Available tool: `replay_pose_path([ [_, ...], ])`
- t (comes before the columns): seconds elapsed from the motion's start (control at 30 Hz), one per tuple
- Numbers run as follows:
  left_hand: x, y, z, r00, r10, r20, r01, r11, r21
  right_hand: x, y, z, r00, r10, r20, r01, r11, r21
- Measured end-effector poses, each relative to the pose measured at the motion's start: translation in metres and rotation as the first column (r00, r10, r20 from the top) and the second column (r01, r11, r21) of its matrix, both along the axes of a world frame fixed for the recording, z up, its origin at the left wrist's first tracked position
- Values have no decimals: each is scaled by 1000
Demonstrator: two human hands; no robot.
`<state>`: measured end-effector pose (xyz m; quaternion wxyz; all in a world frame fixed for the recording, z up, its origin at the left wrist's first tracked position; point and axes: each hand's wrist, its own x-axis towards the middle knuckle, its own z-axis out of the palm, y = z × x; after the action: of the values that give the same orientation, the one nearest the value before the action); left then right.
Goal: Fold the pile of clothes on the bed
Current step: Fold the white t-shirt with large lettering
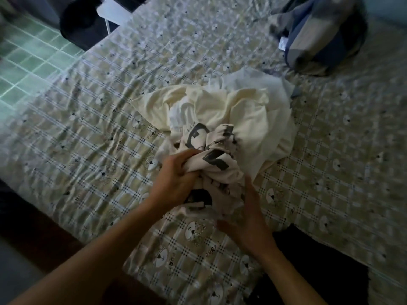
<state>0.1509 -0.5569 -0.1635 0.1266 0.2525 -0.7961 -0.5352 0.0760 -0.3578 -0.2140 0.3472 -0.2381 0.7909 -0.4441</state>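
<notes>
The bed (77,133) fills the view, spread with a rumpled checked sheet of pale green and blue lines. Far corner, a blue and grey bundle (319,34) sits well apart from the action. Middle of the bed, there's the pile of clothes (220,119): a cream garment (248,115) crumpled on top, something white (248,81) behind it, nothing folded yet by the look of it. At the near edge of the pile, a printed top (211,155), pale with big dark letters, all bunched up.

Left hand (176,179) is closed on a fistful of that printed top. Right hand (246,214) is open, fingers spread, just beside the cloth's near edge and holding nothing.

Here's the danger: the printed top is tangled under the cream garment, so a pull from one fist could drag the whole heap along and twist it tighter. A one-handed lift would also leave it hanging in a knot, hard to lay flat.

Writing? The sheet's round motifs carry small letters, "POR" or near it. The top's big letters are too crumpled to read.
</notes>
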Motion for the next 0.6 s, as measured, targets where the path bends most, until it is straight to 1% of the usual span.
replay_pose_path([
  [0.1, 14, -5, 73, 995, -60, -83, 76, 975, 207, 5, -23, 64, 1000, 9, 9, -8, 992, -130],
  [0.2, 20, -5, 140, 995, -57, -84, 82, 936, 343, 6, -37, 132, 997, -73, 27, 77, 981, -179],
  [0.27, 24, -9, 180, 993, -52, -109, 98, 877, 471, 3, -38, 174, 990, -140, 29, 143, 972, -187],
  [0.3, 27, -11, 198, 988, -54, -145, 124, 835, 536, 1, -36, 195, 984, -169, 55, 177, 962, -208],
  [0.33, 32, -13, 215, 980, -71, -186, 165, 808, 565, -1, -35, 217, 976, -196, 93, 213, 948, -235],
  [0.37, 37, -12, 232, 967, -112, -228, 223, 806, 549, -3, -33, 240, 967, -215, 134, 244, 934, -262],
  [0.4, 42, -10, 246, 949, -175, -262, 287, 823, 490, -5, -31, 260, 960, -223, 167, 264, 920, -289],
  [0.43, 47, -5, 260, 930, -252, -267, 344, 852, 394, -7, -29, 281, 958, -215, 191, 269, 908, -322],
  [0.5, 51, 9, 285, 901, -392, -185, 418, 900, 123, -9, -27, 324, 957, -205, 206, 272, 881, -387],
  [0.53, 50, 17, 296, 896, -424, -130, 424, 905, -29, -9, -26, 344, 957, -207, 203, 276, 866, -417],
  [0.57, 48, 25, 308, 904, -420, -82, 403, 900, -163, -9, -25, 364, 956, -212, 201, 282, 848, -448],
  [0.6, 45, 31, 320, 923, -381, -50, 357, 898, -259, -9, -24, 383, 957, -218, 190, 284, 830, -481],
])
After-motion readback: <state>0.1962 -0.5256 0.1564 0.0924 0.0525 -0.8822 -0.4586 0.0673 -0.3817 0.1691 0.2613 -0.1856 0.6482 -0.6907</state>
